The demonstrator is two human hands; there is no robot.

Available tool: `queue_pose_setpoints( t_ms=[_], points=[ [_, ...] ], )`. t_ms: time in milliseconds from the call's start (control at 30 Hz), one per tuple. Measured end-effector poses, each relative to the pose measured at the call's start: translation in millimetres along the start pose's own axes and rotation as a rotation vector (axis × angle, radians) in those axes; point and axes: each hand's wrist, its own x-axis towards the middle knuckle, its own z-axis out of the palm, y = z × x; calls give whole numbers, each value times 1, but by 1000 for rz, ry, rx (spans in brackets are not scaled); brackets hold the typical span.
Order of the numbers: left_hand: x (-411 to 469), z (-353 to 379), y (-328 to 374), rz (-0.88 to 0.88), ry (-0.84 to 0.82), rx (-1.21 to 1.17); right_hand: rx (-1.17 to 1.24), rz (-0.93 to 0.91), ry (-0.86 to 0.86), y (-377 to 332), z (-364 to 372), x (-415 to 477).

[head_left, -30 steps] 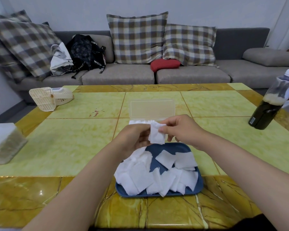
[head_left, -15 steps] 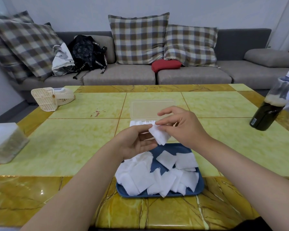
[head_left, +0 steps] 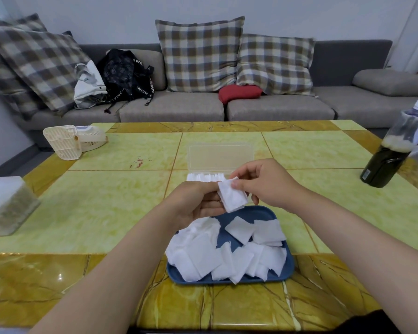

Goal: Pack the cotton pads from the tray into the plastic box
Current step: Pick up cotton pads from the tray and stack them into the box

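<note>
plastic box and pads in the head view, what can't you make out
Plastic box: head view, the left hand and right hand cover its front, so its fill is unclear.
Held pad: one or a stack, too thin to tell.
Bottle: cut by the right edge.

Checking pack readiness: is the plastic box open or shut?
Open. The plastic box has its clear lid raised at the back; a row of cotton pads shows uncovered below it.
</note>
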Motion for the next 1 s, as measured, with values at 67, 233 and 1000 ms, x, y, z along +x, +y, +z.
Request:
queue_pose_setpoints(
  t_ms=[67,233,1000],
  points=[
    [-1,0,0,3,-5,0,-20,3,4,-1,0,1],
    [0,-1,2,-1,-30,-40,-55,31,21,-3,5,0],
    [15,-18,-11,118,313,150,-305,281,-197,-2,0,1]
  ],
)
